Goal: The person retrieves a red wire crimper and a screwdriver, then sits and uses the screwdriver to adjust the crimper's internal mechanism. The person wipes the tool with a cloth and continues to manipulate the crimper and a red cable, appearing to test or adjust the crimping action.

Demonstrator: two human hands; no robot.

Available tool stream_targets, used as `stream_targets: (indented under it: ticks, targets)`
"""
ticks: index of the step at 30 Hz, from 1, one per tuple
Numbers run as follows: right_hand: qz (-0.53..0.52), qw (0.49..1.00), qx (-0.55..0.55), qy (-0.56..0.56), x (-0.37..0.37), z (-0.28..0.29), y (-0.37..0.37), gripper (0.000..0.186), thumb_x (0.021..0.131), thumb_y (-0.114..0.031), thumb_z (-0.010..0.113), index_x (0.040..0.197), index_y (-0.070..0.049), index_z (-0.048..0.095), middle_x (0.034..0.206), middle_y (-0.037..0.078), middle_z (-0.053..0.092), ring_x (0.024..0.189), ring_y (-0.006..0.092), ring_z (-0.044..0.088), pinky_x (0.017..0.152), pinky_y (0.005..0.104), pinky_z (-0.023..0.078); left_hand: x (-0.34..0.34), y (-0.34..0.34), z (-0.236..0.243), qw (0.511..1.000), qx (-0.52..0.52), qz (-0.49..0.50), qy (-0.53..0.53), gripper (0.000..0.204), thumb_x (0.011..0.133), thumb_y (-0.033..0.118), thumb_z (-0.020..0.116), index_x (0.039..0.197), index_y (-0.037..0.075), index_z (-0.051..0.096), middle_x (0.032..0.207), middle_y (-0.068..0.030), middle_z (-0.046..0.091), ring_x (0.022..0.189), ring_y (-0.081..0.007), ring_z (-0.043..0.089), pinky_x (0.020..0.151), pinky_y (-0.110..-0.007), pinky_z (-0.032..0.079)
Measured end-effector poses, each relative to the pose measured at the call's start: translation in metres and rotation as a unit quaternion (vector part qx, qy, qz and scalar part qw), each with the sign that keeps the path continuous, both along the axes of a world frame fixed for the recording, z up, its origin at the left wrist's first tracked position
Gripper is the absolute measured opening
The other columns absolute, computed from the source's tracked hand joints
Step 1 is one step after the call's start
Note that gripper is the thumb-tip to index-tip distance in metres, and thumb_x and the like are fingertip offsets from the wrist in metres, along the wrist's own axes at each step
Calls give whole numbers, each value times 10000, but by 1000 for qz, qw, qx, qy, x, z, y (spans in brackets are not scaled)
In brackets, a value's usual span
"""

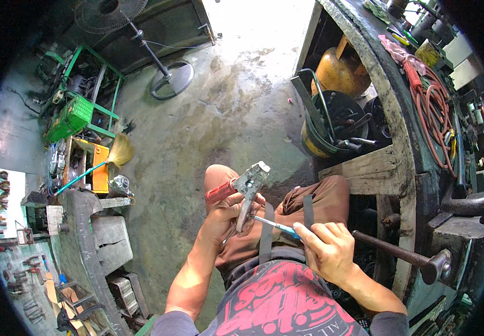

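Observation:
Over my lap, my left hand (227,214) is closed round a plier-like metal hand tool (250,182) with a red grip and a bare metal lower arm; its exact kind is unclear. The tool's head points up and away to the right. My right hand (329,250) grips a screwdriver (275,224) with a blue handle, held nearly level. Its shaft points left, and its tip reaches the metal lower arm of the tool by my left fingers. The exact contact there is too small to tell.
On the right stands a heavy workbench (385,84) with a vise (460,235) and a coiled red hose (429,106). A bucket (316,137) of metal pieces and an orange tank (331,73) sit beneath. Ahead left are a pedestal fan (163,70), a green crate (69,119) and a broom (120,151).

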State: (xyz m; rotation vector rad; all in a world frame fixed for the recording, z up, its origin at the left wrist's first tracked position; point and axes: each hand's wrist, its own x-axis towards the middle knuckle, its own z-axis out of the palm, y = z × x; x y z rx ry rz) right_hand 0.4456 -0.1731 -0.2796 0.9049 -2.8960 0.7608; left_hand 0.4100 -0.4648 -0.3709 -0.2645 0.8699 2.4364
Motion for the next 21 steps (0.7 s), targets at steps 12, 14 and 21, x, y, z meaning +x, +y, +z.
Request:
stream_targets:
  ticks: [12,14,21]
  targets:
    - [-34,999,-14,4,-8,-5,-8,339,743,-91,782,1056,-27,670,980,153,636,896,403,651,827,502,504,0,2,1,999,-22,-31,-10,399,963,127,670,1311,-63,618,1052,-111,735,795,-157,724,658,-270,607]
    - [-81,993,18,-89,-5,-5,-11,378,776,-96,774,1123,-19,646,1025,162,626,900,407,641,849,500,500,1,6,4,998,-59,-22,-4,395,974,159,662,1298,-64,624,1002,-97,727,714,-137,687,584,-249,550]
    - [-19,987,-21,-155,-6,-17,-11,384,847,-107,720,1199,0,610,1065,201,606,970,386,595,894,494,481,-1,14,17,992,-126,-14,27,384,1001,217,646,1252,-74,639,841,-61,682,569,-106,593,477,-235,426]
